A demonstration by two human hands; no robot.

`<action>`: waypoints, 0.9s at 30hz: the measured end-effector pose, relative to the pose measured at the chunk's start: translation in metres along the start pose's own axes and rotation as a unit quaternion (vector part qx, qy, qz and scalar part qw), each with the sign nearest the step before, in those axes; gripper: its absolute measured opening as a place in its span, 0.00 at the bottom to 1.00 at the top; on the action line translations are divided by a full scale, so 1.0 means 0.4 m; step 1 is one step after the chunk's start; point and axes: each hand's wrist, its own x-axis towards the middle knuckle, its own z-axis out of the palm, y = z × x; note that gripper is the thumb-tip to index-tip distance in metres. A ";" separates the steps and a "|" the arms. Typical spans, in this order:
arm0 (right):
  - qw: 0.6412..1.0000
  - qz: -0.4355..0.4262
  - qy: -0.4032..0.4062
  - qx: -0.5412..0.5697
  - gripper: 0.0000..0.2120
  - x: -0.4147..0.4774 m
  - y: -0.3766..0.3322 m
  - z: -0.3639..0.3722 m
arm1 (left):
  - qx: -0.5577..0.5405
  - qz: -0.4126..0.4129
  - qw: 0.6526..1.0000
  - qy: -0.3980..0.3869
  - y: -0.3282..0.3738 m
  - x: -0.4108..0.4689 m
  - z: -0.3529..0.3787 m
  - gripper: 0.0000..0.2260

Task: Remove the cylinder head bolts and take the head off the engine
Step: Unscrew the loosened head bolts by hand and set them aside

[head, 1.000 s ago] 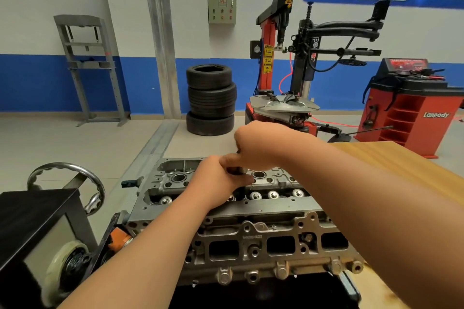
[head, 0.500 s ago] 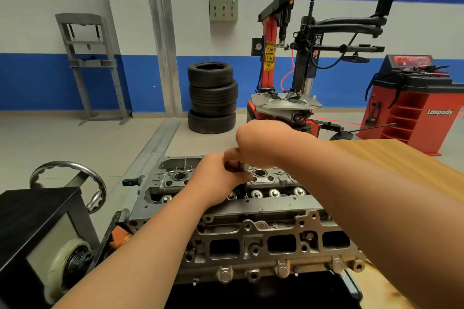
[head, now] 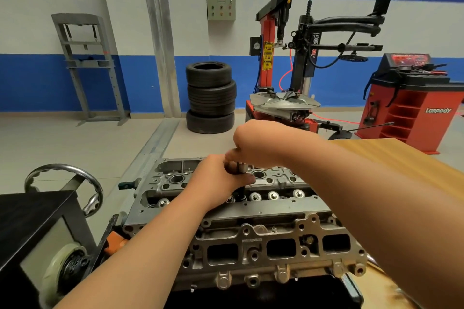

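A bare aluminium cylinder head (head: 251, 238) sits on the engine on a stand in front of me, its ports facing me and valve tops showing in a row. A slim dark tool shaft (head: 241, 183) stands upright in the middle of the head. My left hand (head: 221, 180) is closed around the shaft low down. My right hand (head: 261, 144) grips its top end from above, knuckles away from me. The shaft's lower tip and whatever bolt it sits on are hidden behind my left hand.
A black engine stand box (head: 32, 233) with a chrome handwheel (head: 65, 183) is at my left. A wooden tabletop (head: 391, 158) lies to the right. Across the floor stand stacked tyres (head: 211, 98), a tyre changer (head: 288, 78), a red wheel balancer (head: 414, 108) and a grey press frame (head: 85, 68).
My right hand has risen slightly and more of the shaft shows between my two hands. The left hand stays on the shaft in the same place.
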 end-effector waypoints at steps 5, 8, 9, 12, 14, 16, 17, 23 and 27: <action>0.989 -0.064 -0.051 0.123 0.10 -0.017 0.016 -0.019 | -0.023 0.019 0.999 -0.025 -0.018 -0.009 -0.009 0.04; 0.999 0.011 -0.010 0.038 0.19 -0.006 -0.001 -0.002 | -0.007 0.015 1.000 0.006 -0.003 0.000 -0.007 0.06; 0.999 0.030 0.004 -0.016 0.21 -0.001 -0.005 0.003 | -0.007 0.012 1.000 0.009 0.003 0.001 -0.005 0.06; 0.999 -0.025 -0.004 -0.038 0.14 -0.003 -0.014 -0.002 | -0.011 0.007 1.000 -0.005 0.000 -0.004 -0.004 0.07; 0.996 -0.065 -0.039 0.042 0.10 -0.015 -0.001 -0.013 | -0.022 0.007 0.999 -0.024 -0.011 -0.012 -0.008 0.06; 0.991 -0.058 -0.027 0.116 0.14 -0.025 0.007 -0.021 | -0.025 0.009 0.999 -0.024 -0.013 -0.013 -0.011 0.04; 0.991 -0.038 -0.006 0.125 0.10 -0.021 0.006 -0.017 | -0.016 0.009 1.000 -0.013 -0.009 -0.012 -0.010 0.04; 1.000 0.009 -0.006 -0.016 0.15 0.009 -0.023 0.008 | 0.017 0.007 1.000 -0.003 0.003 -0.007 0.003 0.10; 0.993 -0.052 -0.017 0.107 0.14 -0.016 0.006 -0.010 | 0.002 0.022 0.999 -0.038 -0.014 -0.015 -0.007 0.03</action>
